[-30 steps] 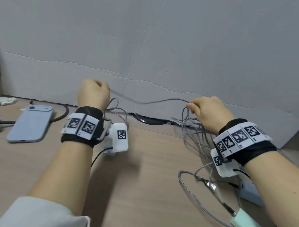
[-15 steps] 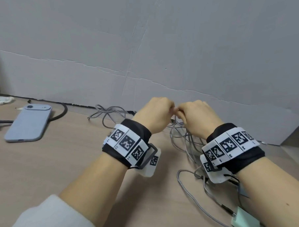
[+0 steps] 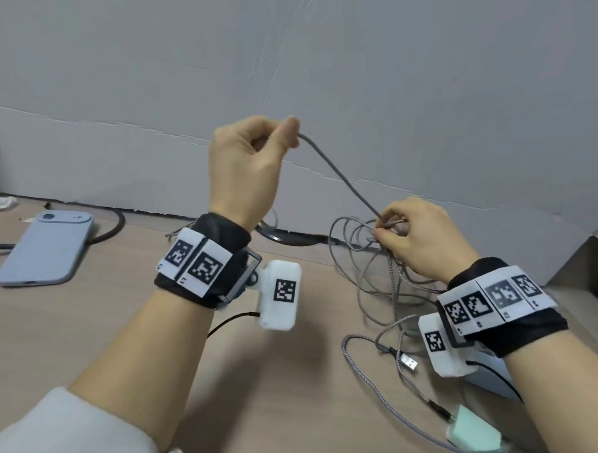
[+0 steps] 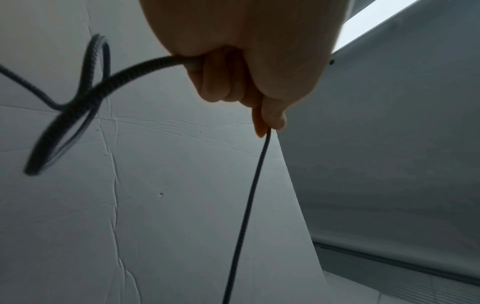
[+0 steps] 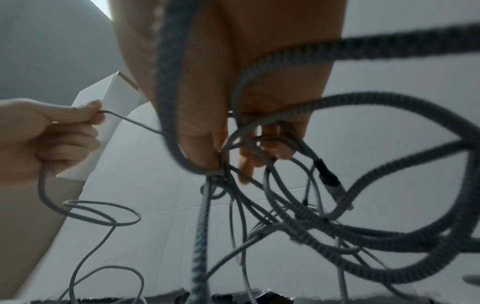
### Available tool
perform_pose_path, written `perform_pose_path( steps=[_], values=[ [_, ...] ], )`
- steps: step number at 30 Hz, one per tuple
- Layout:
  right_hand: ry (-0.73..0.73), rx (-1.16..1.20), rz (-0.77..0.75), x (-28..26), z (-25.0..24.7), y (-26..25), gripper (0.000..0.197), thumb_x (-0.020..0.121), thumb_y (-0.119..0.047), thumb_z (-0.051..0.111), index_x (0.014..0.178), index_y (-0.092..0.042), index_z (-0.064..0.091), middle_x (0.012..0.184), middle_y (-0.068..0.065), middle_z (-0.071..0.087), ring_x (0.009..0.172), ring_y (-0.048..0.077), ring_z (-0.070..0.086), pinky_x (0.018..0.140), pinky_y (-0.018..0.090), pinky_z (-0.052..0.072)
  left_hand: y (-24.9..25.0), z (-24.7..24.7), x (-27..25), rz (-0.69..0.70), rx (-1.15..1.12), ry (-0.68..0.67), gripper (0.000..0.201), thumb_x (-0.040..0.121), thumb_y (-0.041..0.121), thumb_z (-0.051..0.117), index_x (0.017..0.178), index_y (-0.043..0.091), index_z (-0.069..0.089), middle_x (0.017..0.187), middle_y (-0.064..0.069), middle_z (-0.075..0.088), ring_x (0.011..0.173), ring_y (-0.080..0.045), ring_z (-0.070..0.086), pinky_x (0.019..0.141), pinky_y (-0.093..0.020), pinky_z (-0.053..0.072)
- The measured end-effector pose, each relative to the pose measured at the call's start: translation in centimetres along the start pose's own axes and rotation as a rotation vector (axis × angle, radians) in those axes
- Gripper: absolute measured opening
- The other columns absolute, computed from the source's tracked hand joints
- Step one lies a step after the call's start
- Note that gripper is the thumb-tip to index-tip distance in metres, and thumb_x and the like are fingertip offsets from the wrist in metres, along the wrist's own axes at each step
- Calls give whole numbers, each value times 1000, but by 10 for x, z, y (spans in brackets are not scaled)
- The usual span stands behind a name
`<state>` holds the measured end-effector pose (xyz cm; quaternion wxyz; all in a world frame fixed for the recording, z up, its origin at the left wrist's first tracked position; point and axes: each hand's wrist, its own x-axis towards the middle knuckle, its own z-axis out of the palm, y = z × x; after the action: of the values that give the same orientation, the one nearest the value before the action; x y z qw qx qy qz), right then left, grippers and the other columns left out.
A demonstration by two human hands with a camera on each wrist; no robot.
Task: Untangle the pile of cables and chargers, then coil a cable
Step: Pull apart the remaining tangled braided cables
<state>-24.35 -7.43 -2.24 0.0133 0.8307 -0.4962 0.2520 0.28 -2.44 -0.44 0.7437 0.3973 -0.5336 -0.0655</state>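
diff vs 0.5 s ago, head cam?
The left hand rose away from the right hand, drawing a stretch of gray cable taut between them. The right hand stayed low, gripping the cable bundle. The phone and the mint charger have not moved.

Cable: grey braided. Charger: mint green. Phone: pale blue. Worktop: light wood-grain. Wristbands: black, checkered markers.
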Motion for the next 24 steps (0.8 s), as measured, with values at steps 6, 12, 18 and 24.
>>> perform_pose_path(
  steps=[6, 12, 18, 24],
  values=[
    [-101, 17, 29, -6, -7, 2, 2, 90, -26, 69, 89, -26, 70, 79, -11, 69, 88, 16, 62, 82, 29, 49, -17, 0, 1, -161, 21, 79, 29, 96, 31, 67, 69, 21, 73, 73, -17, 69, 66, -14, 55, 62, -21, 47],
    [-58, 3, 43, -9, -6, 2, 15, 90, -32, 73, 91, -18, 67, 76, -2, 61, 85, 23, 52, 75, 34, 44, -44, -1, -8, -364, 679, -231, 18, 94, 23, 59, 102, 18, 74, 103, -9, 69, 101, -31, 61, 97, -42, 48],
    [-102, 74, -17, -9, 1, -13, 20, 89, -30, 74, 77, -31, 57, 67, -13, 58, 72, 14, 52, 65, 30, 36, -11, 45, -41, 163, 702, -833, 53, 85, 1, 54, 134, 21, 60, 133, -6, 58, 126, -30, 48, 115, -43, 27],
    [-83, 114, -45, -13, 5, -12, 17, 93, -31, 69, 93, -23, 55, 76, -10, 60, 69, 3, 52, 60, 23, 35, -28, 52, -47, 123, 525, -808, 24, 102, 32, 56, 100, 16, 74, 84, 1, 57, 78, -17, 52, 76, -41, 49]
  ],
)
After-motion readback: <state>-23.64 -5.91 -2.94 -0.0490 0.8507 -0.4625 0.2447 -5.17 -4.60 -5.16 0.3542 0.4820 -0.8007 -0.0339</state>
